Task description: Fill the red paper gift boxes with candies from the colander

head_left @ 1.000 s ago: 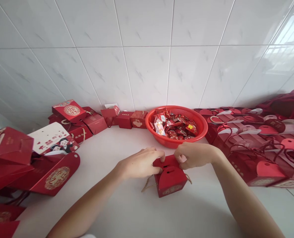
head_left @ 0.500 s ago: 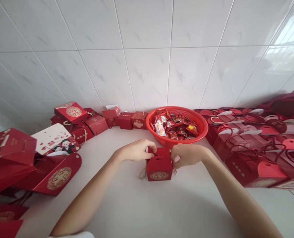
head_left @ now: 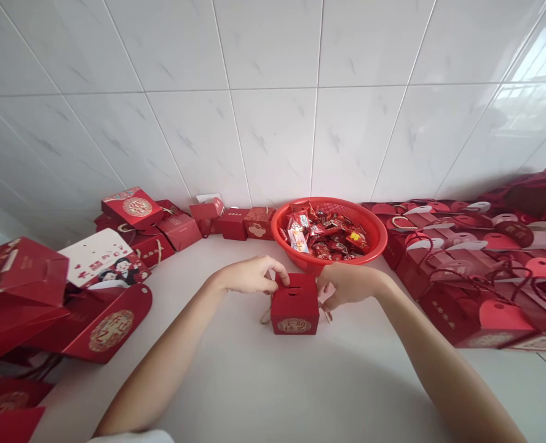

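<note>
A small red gift box (head_left: 297,312) with a gold emblem on its front stands upright on the white table in front of me. Its top is folded down and has a slit in it. My left hand (head_left: 253,275) grips the box's upper left edge, fingers bent, with the index fingertip on top. On the other side my right hand (head_left: 349,286) is closed against the upper right edge, thumb and fingers bent; what its fingertips pinch is partly hidden. Loops of beige cord (head_left: 327,314) hang at both sides.
Behind the box a red plastic basket (head_left: 374,243) holds wrapped sweets (head_left: 321,232). Rows of red boxes with cord handles (head_left: 457,314) fill the right side. More red boxes (head_left: 109,326) lie piled at the left, and several line the tiled wall (head_left: 273,141).
My left index finger has straightened somewhat on the box top. The box has shifted very slightly to the left, and the right cord sticks out a little more.
</note>
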Action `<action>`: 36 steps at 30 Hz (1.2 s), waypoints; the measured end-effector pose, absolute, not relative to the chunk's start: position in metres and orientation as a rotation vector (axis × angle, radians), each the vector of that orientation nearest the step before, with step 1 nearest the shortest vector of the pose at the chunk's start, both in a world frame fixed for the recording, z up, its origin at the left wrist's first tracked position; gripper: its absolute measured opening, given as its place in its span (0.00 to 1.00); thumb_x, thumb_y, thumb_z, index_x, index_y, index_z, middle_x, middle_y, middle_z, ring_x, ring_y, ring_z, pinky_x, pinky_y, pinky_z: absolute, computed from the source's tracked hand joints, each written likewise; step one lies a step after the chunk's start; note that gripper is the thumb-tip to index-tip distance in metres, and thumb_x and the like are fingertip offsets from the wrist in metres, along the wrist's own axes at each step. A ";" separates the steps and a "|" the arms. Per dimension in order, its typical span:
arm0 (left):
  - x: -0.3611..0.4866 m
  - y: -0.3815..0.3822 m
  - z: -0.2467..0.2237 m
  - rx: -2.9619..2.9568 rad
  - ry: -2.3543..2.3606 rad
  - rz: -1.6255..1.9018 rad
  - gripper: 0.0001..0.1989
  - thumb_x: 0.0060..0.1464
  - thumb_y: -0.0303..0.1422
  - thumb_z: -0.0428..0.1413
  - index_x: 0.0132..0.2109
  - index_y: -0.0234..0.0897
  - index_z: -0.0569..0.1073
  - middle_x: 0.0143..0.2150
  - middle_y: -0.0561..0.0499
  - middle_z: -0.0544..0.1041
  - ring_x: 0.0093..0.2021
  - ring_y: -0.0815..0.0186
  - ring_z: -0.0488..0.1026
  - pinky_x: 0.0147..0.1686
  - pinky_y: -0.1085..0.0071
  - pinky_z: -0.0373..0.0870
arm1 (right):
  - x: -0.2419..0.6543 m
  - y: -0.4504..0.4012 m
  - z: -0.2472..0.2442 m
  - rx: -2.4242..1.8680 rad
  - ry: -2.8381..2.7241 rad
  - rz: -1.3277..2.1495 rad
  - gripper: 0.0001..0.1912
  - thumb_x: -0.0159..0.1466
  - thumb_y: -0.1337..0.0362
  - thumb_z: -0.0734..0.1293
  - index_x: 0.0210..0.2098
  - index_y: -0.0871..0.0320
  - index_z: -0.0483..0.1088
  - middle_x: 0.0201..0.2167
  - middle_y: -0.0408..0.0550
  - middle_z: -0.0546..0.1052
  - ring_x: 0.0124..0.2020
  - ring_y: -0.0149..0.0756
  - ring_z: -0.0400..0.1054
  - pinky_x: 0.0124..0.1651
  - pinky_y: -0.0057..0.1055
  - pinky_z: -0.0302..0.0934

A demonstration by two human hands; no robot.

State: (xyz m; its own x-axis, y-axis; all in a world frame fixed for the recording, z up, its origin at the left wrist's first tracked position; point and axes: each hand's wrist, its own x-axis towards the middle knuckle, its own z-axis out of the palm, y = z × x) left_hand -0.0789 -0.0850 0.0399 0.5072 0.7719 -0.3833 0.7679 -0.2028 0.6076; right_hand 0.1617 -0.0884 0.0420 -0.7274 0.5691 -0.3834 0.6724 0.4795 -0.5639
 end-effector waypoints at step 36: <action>-0.053 -0.165 0.075 1.734 0.567 0.946 0.22 0.61 0.33 0.59 0.61 0.49 0.71 0.72 0.48 0.59 0.71 0.45 0.55 0.62 0.49 0.68 | 0.149 -0.139 0.071 1.489 3.357 -2.038 0.10 0.62 0.68 0.68 0.44 0.57 0.71 0.29 0.43 0.77 0.33 0.35 0.75 0.36 0.33 0.71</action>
